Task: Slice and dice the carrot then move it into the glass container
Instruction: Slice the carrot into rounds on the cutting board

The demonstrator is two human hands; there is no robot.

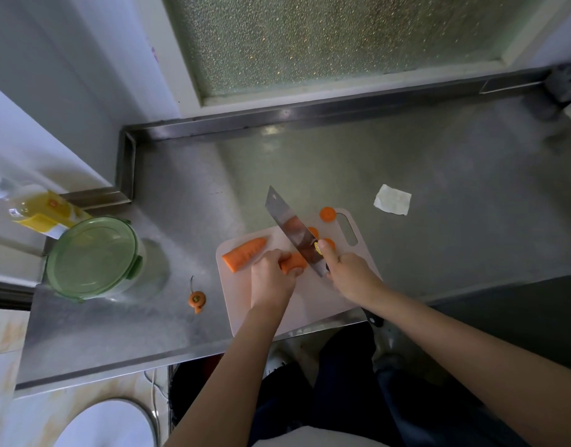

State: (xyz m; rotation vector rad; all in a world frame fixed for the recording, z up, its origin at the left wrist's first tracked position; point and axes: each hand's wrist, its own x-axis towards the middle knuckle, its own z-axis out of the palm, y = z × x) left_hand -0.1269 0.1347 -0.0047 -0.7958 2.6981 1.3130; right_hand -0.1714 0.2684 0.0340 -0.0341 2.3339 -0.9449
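Where cleaver (289, 225) lands: carrot piece (293, 262), right end
Left hand (271, 279): curled round that piece
Right hand (350, 275): grips cleaver handle
Slices (327, 213): three, on cutting board (310, 308) right of blade

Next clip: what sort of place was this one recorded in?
Probably a home kitchen: a stainless steel counter below a frosted window, a cutting board where a cleaver slices a carrot, and a green-lidded glass container nearby.
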